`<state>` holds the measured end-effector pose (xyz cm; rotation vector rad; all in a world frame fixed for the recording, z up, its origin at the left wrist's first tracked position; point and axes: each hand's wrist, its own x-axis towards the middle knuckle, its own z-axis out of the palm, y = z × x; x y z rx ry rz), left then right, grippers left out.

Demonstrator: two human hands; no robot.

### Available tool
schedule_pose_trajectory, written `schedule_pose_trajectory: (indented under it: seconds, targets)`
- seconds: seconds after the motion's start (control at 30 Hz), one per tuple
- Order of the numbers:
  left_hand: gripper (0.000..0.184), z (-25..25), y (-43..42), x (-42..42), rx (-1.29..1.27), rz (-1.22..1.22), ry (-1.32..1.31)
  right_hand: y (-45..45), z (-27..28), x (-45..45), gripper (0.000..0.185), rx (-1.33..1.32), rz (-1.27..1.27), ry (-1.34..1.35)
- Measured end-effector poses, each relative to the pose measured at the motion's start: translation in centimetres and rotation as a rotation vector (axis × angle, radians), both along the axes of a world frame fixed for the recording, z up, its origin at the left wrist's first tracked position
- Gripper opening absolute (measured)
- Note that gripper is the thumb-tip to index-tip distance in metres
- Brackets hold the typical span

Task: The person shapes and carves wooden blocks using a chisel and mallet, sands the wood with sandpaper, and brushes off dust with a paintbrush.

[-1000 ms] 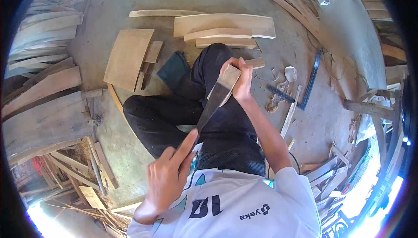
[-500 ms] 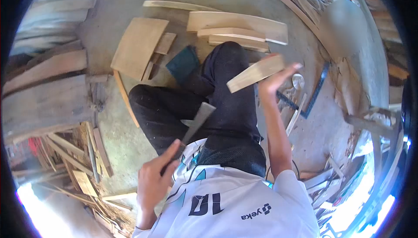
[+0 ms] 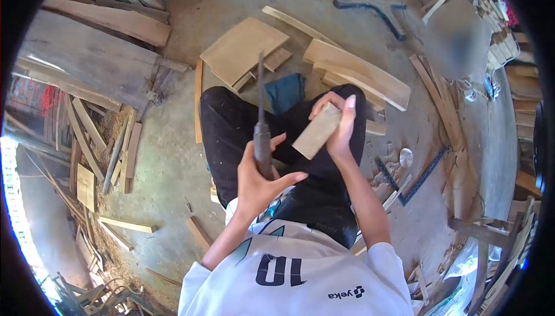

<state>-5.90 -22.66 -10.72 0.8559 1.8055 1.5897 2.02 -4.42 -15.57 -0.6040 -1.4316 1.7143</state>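
My left hand (image 3: 257, 183) is wrapped loosely round the dark handle of a chisel (image 3: 263, 142), with the thumb stretched out to the right. Its thin blade is seen edge-on and points away from me. To the right, above my thigh, my right hand (image 3: 341, 125) grips a short block of pale wood (image 3: 318, 131) by its far side. The block is tilted, one broad face towards me. A small gap separates chisel and block. Between my knees lies a folded dark blue cloth (image 3: 285, 93).
Ahead on the floor lie a wide wooden panel (image 3: 243, 50) and several cut boards (image 3: 358, 70). A black angled metal piece (image 3: 413, 177) sits at right. Scrap wood (image 3: 87, 125) and shavings are piled at left. A star-shaped stand base (image 3: 373, 4) stands at the back.
My left hand has come up and inward, turning the chisel to point straight ahead. My right hand has drawn the wood block closer and lower. The head view has swung.
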Motion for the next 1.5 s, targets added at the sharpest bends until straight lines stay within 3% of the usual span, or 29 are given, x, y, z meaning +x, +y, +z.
schedule_pose_trajectory:
  seconds: [0.07,0.17,0.27,0.3,0.37,0.4,0.47,0.53,0.63,0.7,0.87,0.93,0.97,1.03,1.1,1.17,1.23,1.3,1.37,1.4,1.5]
  targets:
    - [0.069,-0.1,1.7,0.5,-0.045,0.063,0.097,0.5,-0.4,-1.4,0.082,0.198,-0.057,-0.056]
    - [0.054,-1.1,4.8,-0.1,-0.011,0.200,0.235,2.2,-0.1,-3.2,0.071,0.106,0.036,0.142]
    - [0.048,-4.1,8.0,-1.7,0.040,0.261,0.341,4.7,-1.2,-4.9,0.062,0.173,-0.058,-0.002]
    - [0.049,-4.9,8.9,-1.9,-0.014,0.259,0.312,6.6,-2.2,-4.7,0.050,0.278,0.020,-0.051]
    - [0.049,-8.0,10.7,-2.5,-0.001,0.239,0.403,6.9,-3.7,-4.5,0.047,0.139,0.011,-0.169]
    - [0.049,-10.0,11.6,-2.8,0.000,0.233,0.489,7.2,-4.2,-4.2,0.058,-0.124,0.034,-0.241]
    - [0.050,-14.5,12.7,-3.1,-0.083,0.200,0.477,6.8,-5.8,-4.5,0.071,-0.347,0.025,-0.266]
    - [0.052,-17.0,12.9,-2.6,-0.128,0.197,0.490,6.7,-9.6,-5.6,0.074,-0.090,-0.102,-0.624]
    - [0.053,-18.1,11.3,-2.2,-0.178,0.173,0.507,5.8,-15.6,-7.2,0.066,-0.032,-0.098,-0.771]
    - [0.054,-19.5,10.8,-2.8,-0.257,0.187,0.488,4.4,-17.3,-8.1,0.061,-0.044,-0.161,-0.737]
    - [0.046,-21.0,11.3,-4.0,-0.331,0.245,0.231,3.4,-21.6,-10.1,0.049,0.298,-0.294,-0.665]
    - [0.045,-22.4,11.7,-4.2,-0.330,0.233,0.200,3.1,-21.3,-9.9,0.044,0.489,-0.385,-0.797]
    - [0.045,-23.2,11.9,-4.5,-0.371,0.206,0.235,3.3,-21.3,-9.4,0.045,0.451,-0.299,-0.873]
    - [0.046,-23.2,12.1,-4.9,-0.354,0.161,0.238,4.3,-21.9,-8.6,0.046,0.303,-0.257,-0.791]
    - [0.045,-23.3,11.4,-5.1,-0.304,0.071,0.329,4.4,-22.4,-8.2,0.044,0.360,-0.291,-0.752]
    - [0.038,-19.1,10.5,-5.3,-0.321,0.038,0.109,4.3,-21.6,-8.2,0.039,0.220,-0.302,-0.443]
    - [0.037,-15.5,9.0,-5.5,-0.371,0.002,0.076,4.1,-21.3,-9.1,0.034,0.153,-0.344,-0.500]
    - [0.040,-12.4,7.1,-5.7,-0.454,-0.017,0.067,3.9,-22.3,-10.1,0.032,-0.003,-0.551,-0.465]
    - [0.049,-11.3,5.1,-5.8,-0.231,-0.076,0.442,3.4,-22.4,-10.4,0.027,-0.004,-0.559,-0.468]
    - [0.049,-10.6,4.1,-6.0,-0.240,-0.080,0.445,3.4,-22.9,-10.3,0.026,-0.003,-0.543,-0.385]
    - [0.051,-8.7,2.0,-5.5,-0.552,-0.224,0.518,3.8,-24.0,-9.8,0.034,-0.039,-0.514,-0.293]
